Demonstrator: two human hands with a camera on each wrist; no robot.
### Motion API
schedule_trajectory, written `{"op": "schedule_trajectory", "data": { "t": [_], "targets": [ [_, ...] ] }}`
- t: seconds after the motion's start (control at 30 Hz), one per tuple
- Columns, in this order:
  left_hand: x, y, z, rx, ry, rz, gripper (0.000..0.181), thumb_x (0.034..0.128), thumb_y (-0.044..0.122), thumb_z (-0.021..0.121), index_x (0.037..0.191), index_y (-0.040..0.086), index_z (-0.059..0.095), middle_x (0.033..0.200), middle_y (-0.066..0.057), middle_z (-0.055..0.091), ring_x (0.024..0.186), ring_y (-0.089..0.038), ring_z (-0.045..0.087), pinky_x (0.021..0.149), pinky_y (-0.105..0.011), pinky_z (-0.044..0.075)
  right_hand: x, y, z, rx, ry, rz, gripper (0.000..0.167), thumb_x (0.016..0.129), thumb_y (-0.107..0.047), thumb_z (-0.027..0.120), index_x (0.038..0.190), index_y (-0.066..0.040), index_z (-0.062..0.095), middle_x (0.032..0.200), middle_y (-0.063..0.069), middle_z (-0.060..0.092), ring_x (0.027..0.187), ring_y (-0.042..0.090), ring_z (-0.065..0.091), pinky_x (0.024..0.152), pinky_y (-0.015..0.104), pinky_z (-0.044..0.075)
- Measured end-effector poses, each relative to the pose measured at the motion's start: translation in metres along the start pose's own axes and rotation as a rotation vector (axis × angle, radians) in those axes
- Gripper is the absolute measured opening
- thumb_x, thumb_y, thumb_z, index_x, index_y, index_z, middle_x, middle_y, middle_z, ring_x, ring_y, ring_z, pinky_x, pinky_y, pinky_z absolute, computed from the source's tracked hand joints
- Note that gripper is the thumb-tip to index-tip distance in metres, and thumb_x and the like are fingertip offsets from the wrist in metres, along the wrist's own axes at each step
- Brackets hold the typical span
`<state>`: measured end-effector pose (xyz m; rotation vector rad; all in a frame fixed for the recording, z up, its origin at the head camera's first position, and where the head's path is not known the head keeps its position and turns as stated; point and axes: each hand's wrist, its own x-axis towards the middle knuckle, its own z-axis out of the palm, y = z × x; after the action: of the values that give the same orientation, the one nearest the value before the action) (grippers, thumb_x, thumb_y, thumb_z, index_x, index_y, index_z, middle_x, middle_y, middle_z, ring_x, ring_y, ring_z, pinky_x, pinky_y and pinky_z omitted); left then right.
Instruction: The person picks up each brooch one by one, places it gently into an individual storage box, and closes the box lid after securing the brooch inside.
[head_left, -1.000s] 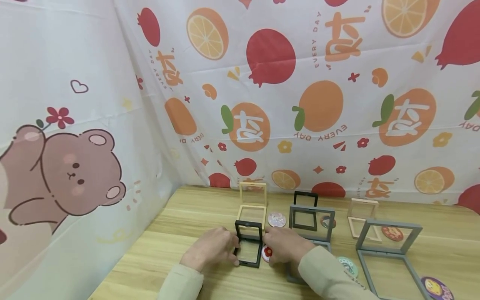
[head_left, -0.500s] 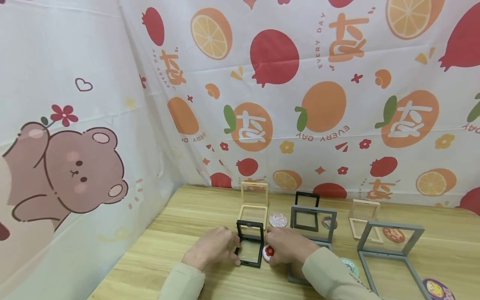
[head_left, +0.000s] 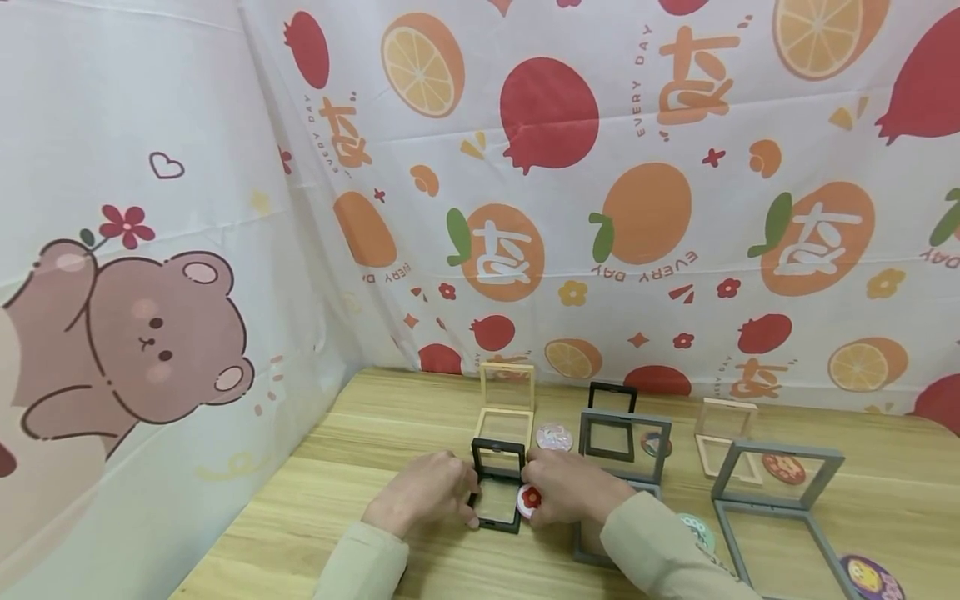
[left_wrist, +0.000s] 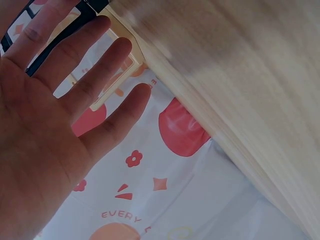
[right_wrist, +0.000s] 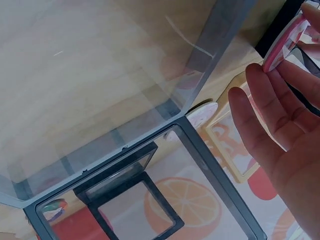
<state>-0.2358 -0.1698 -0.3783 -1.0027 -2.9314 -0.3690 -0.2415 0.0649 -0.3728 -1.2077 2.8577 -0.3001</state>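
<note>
Pinching a red-flower badge (head_left: 529,497) between its fingers, the right hand (head_left: 566,483) is holding it at the right edge of a small black frame (head_left: 498,476), toward the near left of the wooden table (head_left: 292,504); whether badge and frame are touching, I cannot tell. The left hand (head_left: 427,493) is touching that frame's left edge, its fingers lying spread and fairly straight, so the hands are working apart with the frame sitting between. This frame is standing opened, its near half lying flat and its far half rising upright. Just beyond, a yellow frame (head_left: 506,411) is standing likewise, and a pearly badge (head_left: 554,438) is lying to its right. Farther right, a middle grey frame (head_left: 626,417) is standing in front of a far black frame (head_left: 612,387). A larger grey frame (head_left: 763,505) is standing at the right, with a purple badge (head_left: 870,577) lying to its near right. At the far side, a fruit-printed cloth (head_left: 465,175) is hanging.
</note>
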Motion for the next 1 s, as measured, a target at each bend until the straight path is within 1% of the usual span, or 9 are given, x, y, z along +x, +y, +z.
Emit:
{"op": "schedule_trajectory", "data": {
  "t": [0.2,0.3,0.43,0.53,0.7,0.87,1.0],
  "targets": [
    [0.0009,0.001,0.0012,0.0,-0.021,-0.018,0.035,0.0674,0.034,0.092,0.092,0.013,0.08,0.088,0.008,0.072,0.081,-0.014,0.068,0.079,-0.035,0.056,-0.0006,-0.0013,0.0014,0.038,0.006,0.008,0.022,0.071,-0.016,0.085,0.085,-0.007,0.071,0.082,-0.007,0.048,0.065,0.005,0.042,0.055,0.021,0.039],
    [0.0012,0.0026,0.0015,-0.01,-0.023,-0.026,0.035,0.0679,0.033,0.092,0.093,0.013,0.079,0.088,0.006,0.072,0.078,-0.012,0.067,0.078,-0.035,0.056,-0.001,-0.0005,0.0028,0.029,0.014,0.003,0.022,0.07,-0.017,0.085,0.083,-0.007,0.071,0.082,-0.006,0.049,0.065,0.005,0.042,0.056,0.022,0.039],
    [0.001,0.0041,0.0009,-0.012,-0.011,-0.019,0.034,0.0687,0.032,0.092,0.094,0.012,0.079,0.084,0.006,0.07,0.072,-0.008,0.062,0.075,-0.033,0.056,-0.0006,-0.0002,0.0036,0.018,0.015,0.0,0.024,0.07,-0.019,0.087,0.083,-0.007,0.071,0.083,-0.005,0.052,0.066,0.006,0.043,0.058,0.023,0.04],
    [-0.001,0.0046,0.0004,-0.012,-0.004,-0.013,0.034,0.0692,0.032,0.091,0.093,0.012,0.079,0.083,0.006,0.069,0.07,-0.006,0.059,0.073,-0.032,0.055,0.0006,-0.0022,0.0047,0.011,0.015,-0.01,0.024,0.071,-0.021,0.088,0.08,-0.008,0.07,0.08,-0.005,0.05,0.065,0.006,0.042,0.057,0.023,0.039],
    [-0.0053,0.003,0.0015,-0.017,-0.003,-0.028,0.033,0.0687,0.032,0.092,0.092,0.012,0.079,0.079,0.009,0.067,0.068,-0.004,0.057,0.071,-0.03,0.054,0.0033,-0.0061,0.0084,-0.003,0.032,-0.04,0.024,0.071,-0.025,0.087,0.075,-0.011,0.067,0.075,-0.008,0.049,0.065,0.004,0.04,0.055,0.022,0.038],
    [-0.0038,0.0015,0.0032,-0.013,0.01,-0.006,0.032,0.0684,0.032,0.092,0.091,0.013,0.079,0.081,0.008,0.069,0.068,-0.004,0.059,0.069,-0.029,0.054,0.0033,-0.0079,0.0095,0.001,0.054,-0.046,0.024,0.072,-0.022,0.087,0.072,-0.012,0.066,0.071,-0.01,0.049,0.065,0.003,0.04,0.055,0.02,0.038],
    [0.0007,0.0015,0.0039,-0.019,0.024,0.013,0.03,0.068,0.032,0.092,0.088,0.014,0.079,0.084,0.006,0.071,0.067,-0.003,0.058,0.068,-0.029,0.054,0.0036,-0.0086,0.0081,-0.006,0.083,-0.08,0.027,0.071,-0.02,0.087,0.066,-0.014,0.061,0.066,-0.013,0.047,0.061,0.002,0.039,0.053,0.018,0.036]
  ]
}}
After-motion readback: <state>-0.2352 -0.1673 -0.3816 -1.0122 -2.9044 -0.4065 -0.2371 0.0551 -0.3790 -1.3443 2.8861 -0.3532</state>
